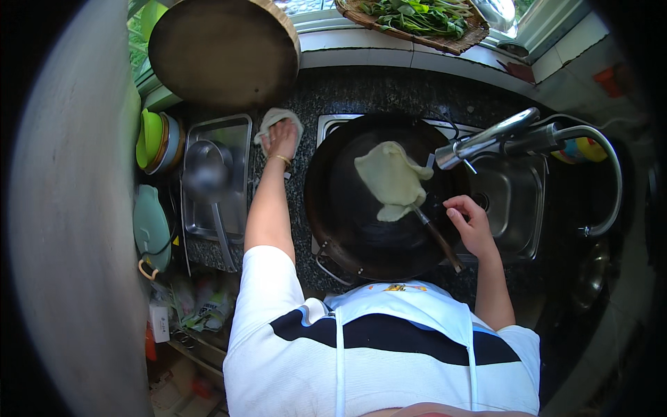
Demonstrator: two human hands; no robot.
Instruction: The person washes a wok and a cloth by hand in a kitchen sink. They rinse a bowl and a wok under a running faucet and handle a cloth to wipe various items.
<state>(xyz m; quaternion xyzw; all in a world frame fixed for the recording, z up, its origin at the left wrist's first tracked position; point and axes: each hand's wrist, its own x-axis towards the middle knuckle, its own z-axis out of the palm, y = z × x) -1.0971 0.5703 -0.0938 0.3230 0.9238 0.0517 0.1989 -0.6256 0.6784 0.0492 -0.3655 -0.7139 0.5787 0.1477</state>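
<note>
My left hand (280,138) presses flat on a pale cloth (285,115) on the dark speckled countertop, left of a large black wok (354,245). A floppy, pale flat piece, dough or cloth, (391,169) lies in the wok, over the head of a turner whose handle (440,241) points to the lower right. My right hand (471,224) hovers by the wok's right rim near the sink with its fingers partly bent, touching nothing visible. Hidden beneath the pale piece is the turner's blade.
A metal tray (249,156) with a ladle (208,172) stands at the left, near stacked bowls (151,138). A round board (224,52) leans behind. The faucet (490,138) overhangs the sink (539,208). Leafy greens (417,15) lie in a woven basket on the sill.
</note>
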